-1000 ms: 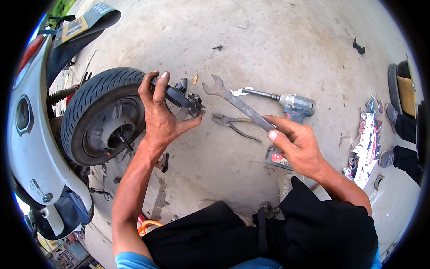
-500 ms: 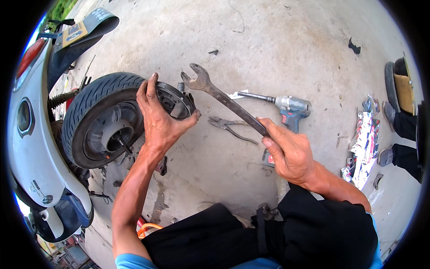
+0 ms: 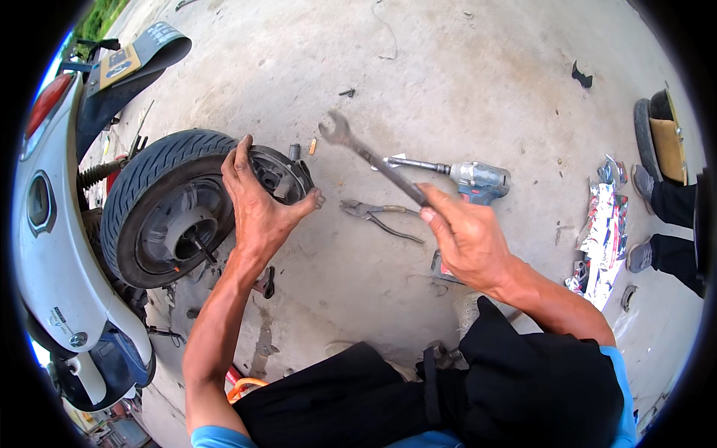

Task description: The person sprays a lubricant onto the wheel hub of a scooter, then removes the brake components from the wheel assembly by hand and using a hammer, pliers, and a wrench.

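My left hand point(image 3: 261, 216) grips a round metal brake plate point(image 3: 287, 173) by its rim, fingers on one side and thumb on the other. The plate stands on edge beside a scooter wheel point(image 3: 168, 209) with a black tyre. In my right hand point(image 3: 470, 243) is a large open-ended wrench point(image 3: 377, 163), held by the handle. Its jaw is in the air right of the plate, apart from it and a little blurred. Pliers point(image 3: 371, 211) lie on the ground beneath the wrench. Beyond them rests a cordless impact wrench point(image 3: 480, 179) with a long socket bar.
A white scooter body point(image 3: 67, 239) fills the left side. Several small parts lie about the concrete floor, including a dark bolt point(image 3: 347, 92) and a black bracket point(image 3: 581, 75). To the right are crumpled packaging point(image 3: 603, 231) and another person's shoes point(image 3: 640, 256).
The wrench's jaw has swung right, away from the brake plate, and my right hand has risen slightly. My left hand keeps its hold on the plate. The whole view has shifted a little.
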`<state>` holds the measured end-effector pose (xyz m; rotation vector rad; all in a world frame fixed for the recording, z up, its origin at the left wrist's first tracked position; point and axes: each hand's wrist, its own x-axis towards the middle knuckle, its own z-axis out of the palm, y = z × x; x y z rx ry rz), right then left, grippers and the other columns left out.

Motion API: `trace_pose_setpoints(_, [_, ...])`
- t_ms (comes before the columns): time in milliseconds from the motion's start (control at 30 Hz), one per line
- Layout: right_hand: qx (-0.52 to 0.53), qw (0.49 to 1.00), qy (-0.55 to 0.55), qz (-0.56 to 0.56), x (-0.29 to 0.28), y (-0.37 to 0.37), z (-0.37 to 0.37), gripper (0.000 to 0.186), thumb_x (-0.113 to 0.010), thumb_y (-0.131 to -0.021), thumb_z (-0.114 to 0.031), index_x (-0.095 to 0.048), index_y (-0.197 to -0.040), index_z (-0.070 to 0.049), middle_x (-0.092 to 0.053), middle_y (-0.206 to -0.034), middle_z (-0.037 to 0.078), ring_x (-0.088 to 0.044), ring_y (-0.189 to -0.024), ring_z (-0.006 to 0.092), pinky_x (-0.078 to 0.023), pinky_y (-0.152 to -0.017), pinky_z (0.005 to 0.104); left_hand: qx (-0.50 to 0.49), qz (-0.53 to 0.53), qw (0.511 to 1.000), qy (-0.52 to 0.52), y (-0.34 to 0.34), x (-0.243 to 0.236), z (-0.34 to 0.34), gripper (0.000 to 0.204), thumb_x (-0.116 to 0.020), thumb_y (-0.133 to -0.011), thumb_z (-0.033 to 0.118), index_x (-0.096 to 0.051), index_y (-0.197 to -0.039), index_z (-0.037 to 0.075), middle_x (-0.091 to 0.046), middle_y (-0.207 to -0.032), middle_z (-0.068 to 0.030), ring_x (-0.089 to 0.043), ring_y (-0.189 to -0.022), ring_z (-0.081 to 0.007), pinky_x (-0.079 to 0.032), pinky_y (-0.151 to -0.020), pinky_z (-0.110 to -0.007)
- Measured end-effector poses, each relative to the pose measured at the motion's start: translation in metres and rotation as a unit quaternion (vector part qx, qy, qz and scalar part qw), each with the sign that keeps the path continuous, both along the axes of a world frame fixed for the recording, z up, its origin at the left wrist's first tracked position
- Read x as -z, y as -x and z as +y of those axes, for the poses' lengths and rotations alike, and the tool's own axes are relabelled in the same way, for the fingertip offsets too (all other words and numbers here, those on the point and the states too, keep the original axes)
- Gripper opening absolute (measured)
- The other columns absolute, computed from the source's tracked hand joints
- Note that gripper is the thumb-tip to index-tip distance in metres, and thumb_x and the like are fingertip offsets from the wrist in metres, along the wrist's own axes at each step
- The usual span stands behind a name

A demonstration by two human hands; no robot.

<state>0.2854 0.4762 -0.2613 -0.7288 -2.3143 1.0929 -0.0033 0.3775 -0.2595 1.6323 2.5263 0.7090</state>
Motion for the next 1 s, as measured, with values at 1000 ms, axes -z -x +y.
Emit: trace_pose_setpoints(1000, [0.006,0.955,0.297,0.008,0.003,-0.001,-0.012,0.029,-0.052,-0.108,-0.018,-0.054,-0.129,0.001,-0.054,-0.066,0.003,-0.046,-0.054,0.0093,-0.039,-0.052,0.0294,0.081,-0.804,0.588,-0.040,0.000,-0.001,0.002,0.098,-0.061,-0.078,0.061,-0.034,-0.159,0.013,-0.051,-0.147,-0.0218,-0.060,-0.124,-0.0448,-0.056,-0.096,-0.059])
